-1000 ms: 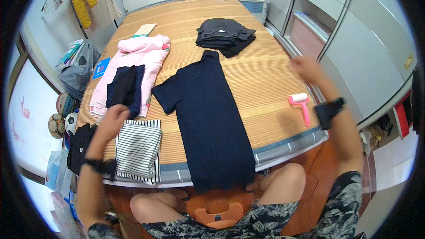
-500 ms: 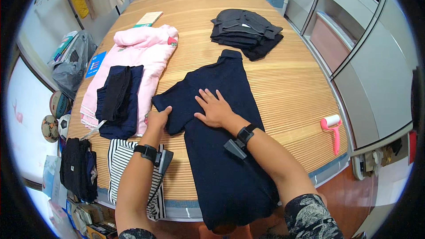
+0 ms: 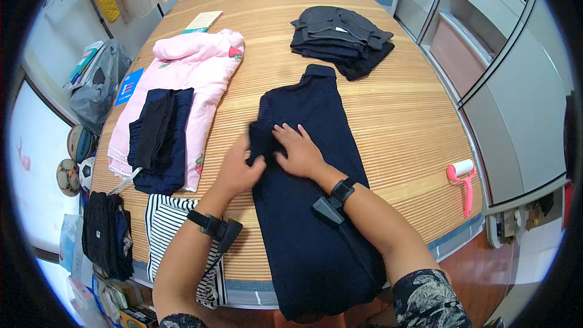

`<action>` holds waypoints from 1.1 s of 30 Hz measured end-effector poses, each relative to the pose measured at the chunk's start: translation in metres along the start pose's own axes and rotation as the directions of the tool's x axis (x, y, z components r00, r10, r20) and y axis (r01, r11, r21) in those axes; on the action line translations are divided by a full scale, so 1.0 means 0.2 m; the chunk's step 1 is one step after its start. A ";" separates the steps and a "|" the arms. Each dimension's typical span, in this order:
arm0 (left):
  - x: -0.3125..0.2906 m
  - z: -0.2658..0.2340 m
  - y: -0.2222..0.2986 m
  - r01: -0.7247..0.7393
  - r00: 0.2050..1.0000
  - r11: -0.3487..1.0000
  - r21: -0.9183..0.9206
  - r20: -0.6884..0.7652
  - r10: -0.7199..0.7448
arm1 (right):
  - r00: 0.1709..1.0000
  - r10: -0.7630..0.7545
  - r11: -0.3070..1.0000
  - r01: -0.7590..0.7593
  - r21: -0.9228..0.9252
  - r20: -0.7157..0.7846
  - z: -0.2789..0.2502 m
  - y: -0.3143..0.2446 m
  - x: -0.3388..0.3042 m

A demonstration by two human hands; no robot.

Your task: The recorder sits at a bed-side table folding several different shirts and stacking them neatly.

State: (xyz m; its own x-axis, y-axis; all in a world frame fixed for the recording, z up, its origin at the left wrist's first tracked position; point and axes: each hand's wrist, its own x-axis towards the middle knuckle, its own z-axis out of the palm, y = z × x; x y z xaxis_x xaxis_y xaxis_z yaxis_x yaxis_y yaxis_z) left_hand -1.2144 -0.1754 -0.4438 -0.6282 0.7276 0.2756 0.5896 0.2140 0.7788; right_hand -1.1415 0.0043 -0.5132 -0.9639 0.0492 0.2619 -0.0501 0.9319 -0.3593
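Note:
A dark navy collared shirt (image 3: 310, 225) lies lengthwise before me, its collar at the far end and its hem at the near table edge. My left hand (image 3: 242, 167) grips the short sleeve at the shirt's left side, which is doubled back toward the body and slightly blurred. Flat on the shirt's middle rests my right hand (image 3: 299, 152), fingers spread and open, its fingertips beside the folded sleeve.
Left of the shirt are a pink garment (image 3: 209, 94) with dark folded clothes (image 3: 161, 140) on it, and a striped garment (image 3: 170, 225). A dark clothes stack (image 3: 340, 36) sits far right. A pink-handled lint roller (image 3: 464, 185) lies near the right edge of the wooden mat.
My left hand has moved right, carrying the outstretched sleeve inward over the shirt's body. My right hand stays pressed on the shirt in nearly the same spot.

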 end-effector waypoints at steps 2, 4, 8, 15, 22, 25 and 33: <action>0.00 0.03 0.03 -0.266 0.951 0.942 0.207 0.217 0.221 | 0.977 0.190 0.917 -0.143 0.372 -0.092 0.03 0.12 0.01; 0.02 0.11 0.09 -0.402 0.864 0.847 0.348 0.450 0.226 | 0.869 0.495 0.389 -0.198 0.900 -0.023 0.06 0.31 0.04; -0.04 0.15 0.08 -0.477 0.770 0.712 0.516 0.636 0.054 | 0.765 0.556 -0.148 -0.292 0.945 0.324 -0.18 0.20 0.13; -0.09 0.22 0.08 -0.506 0.778 0.688 0.520 0.619 0.105 | 0.774 0.628 0.610 -0.549 0.571 0.074 -0.13 0.29 0.15; 0.00 0.08 0.14 -0.414 0.819 0.860 0.297 0.534 0.210 | 0.947 0.256 0.959 -0.275 -0.075 -0.194 -0.27 0.36 0.22; 0.00 0.13 0.08 -0.438 0.833 0.805 0.399 0.516 0.197 | 0.979 -0.103 0.945 0.041 -0.324 -0.178 -0.18 0.51 0.25; -0.09 0.18 0.01 -0.499 0.793 0.734 0.461 0.585 0.171 | 0.993 0.021 0.933 -0.060 -0.356 -0.112 -0.16 0.48 0.36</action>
State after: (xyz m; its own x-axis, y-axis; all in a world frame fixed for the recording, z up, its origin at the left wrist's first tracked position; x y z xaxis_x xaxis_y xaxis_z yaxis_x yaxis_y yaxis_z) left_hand -1.1823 -0.1647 -0.4678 -0.0999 0.9947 0.0223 0.9801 0.0946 0.1744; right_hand -1.2084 0.1090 -0.5003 -0.9293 0.1091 0.3529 0.1044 0.9940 -0.0323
